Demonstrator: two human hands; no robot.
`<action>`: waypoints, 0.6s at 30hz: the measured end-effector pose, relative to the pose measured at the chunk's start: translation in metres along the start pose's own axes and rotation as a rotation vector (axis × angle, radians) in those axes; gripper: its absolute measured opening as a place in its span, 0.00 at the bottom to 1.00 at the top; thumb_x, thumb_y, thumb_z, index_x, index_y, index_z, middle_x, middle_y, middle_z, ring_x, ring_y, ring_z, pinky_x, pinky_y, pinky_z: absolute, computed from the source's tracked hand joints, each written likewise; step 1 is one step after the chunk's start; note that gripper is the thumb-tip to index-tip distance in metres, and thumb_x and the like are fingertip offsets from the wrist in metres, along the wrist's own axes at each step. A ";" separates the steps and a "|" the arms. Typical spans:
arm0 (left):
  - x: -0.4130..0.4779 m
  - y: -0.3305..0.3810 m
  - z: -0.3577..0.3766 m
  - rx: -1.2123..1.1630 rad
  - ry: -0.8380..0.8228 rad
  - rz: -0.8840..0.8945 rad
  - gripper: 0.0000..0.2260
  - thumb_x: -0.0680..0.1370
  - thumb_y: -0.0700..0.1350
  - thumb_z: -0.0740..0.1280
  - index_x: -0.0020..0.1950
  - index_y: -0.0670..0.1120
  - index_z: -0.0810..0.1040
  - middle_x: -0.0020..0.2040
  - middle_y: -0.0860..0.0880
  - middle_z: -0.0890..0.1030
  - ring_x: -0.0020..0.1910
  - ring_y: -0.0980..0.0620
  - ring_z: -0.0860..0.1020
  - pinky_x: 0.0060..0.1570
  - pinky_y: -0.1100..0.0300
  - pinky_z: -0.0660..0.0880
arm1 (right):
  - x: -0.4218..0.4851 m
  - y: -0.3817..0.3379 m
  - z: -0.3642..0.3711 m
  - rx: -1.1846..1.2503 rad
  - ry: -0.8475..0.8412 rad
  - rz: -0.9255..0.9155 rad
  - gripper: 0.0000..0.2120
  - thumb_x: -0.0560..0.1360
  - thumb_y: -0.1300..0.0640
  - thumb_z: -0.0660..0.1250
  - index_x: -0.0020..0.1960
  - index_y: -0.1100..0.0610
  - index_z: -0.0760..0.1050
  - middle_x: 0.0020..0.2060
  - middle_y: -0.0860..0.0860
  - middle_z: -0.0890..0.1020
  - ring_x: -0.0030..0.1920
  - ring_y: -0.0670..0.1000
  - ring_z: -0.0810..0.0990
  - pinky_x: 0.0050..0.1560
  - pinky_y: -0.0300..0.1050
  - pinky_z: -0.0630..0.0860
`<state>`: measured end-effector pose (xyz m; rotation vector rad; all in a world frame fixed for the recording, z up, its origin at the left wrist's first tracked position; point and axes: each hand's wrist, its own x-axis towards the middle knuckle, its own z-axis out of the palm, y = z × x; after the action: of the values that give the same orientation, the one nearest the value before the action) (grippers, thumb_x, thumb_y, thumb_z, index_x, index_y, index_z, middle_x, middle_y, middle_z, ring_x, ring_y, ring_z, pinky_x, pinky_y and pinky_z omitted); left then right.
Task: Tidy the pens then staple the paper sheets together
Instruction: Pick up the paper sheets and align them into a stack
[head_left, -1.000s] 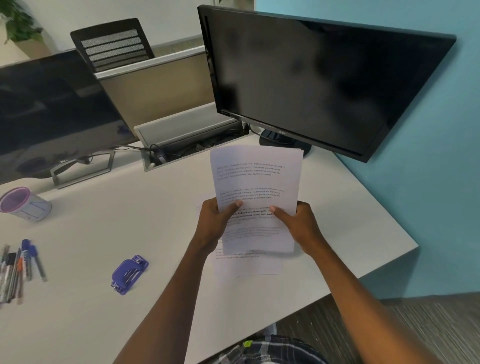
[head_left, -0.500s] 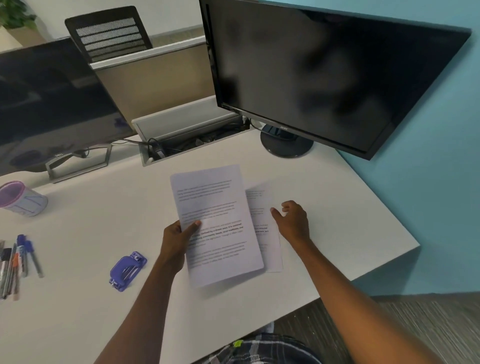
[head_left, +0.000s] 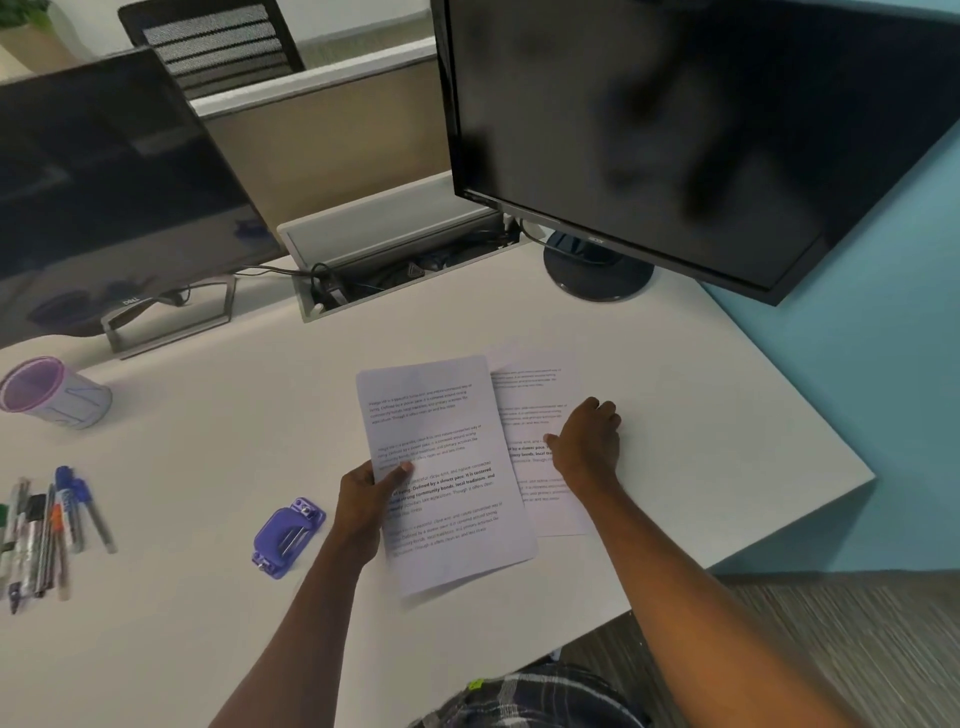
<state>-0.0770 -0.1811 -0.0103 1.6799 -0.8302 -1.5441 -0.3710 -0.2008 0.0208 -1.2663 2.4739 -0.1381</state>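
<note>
Stapler (head_left: 287, 538) between pens (head_left: 47, 525) and paper sheets (head_left: 447, 457)

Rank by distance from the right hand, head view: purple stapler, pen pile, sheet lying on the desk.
1. Sheet on the desk: directly under the right hand, which touches it.
2. Purple stapler: to the left, beyond the left hand and the held paper it grips.
3. Pen pile: far left of the desk, at the frame edge.
</note>
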 end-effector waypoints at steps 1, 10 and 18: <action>0.000 -0.002 0.001 -0.001 -0.006 -0.004 0.06 0.79 0.42 0.75 0.55 0.43 0.85 0.48 0.46 0.90 0.42 0.44 0.89 0.39 0.55 0.85 | 0.001 0.000 -0.001 0.012 0.000 0.006 0.33 0.71 0.47 0.78 0.65 0.64 0.68 0.63 0.61 0.74 0.62 0.58 0.75 0.60 0.49 0.78; 0.001 -0.004 0.003 -0.050 -0.030 -0.028 0.07 0.80 0.41 0.74 0.57 0.41 0.84 0.50 0.44 0.90 0.46 0.41 0.89 0.45 0.48 0.85 | 0.007 -0.005 -0.010 0.089 -0.069 0.126 0.35 0.69 0.49 0.81 0.66 0.63 0.68 0.64 0.61 0.76 0.65 0.60 0.76 0.64 0.52 0.75; 0.004 -0.006 0.001 -0.040 -0.055 -0.040 0.08 0.80 0.42 0.75 0.58 0.41 0.85 0.51 0.44 0.90 0.48 0.40 0.89 0.48 0.47 0.86 | 0.006 -0.004 -0.017 0.201 -0.109 0.208 0.29 0.69 0.55 0.79 0.64 0.61 0.70 0.63 0.60 0.77 0.63 0.62 0.77 0.61 0.56 0.78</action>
<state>-0.0776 -0.1806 -0.0177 1.6410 -0.7935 -1.6299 -0.3777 -0.2091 0.0361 -0.9057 2.4103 -0.2511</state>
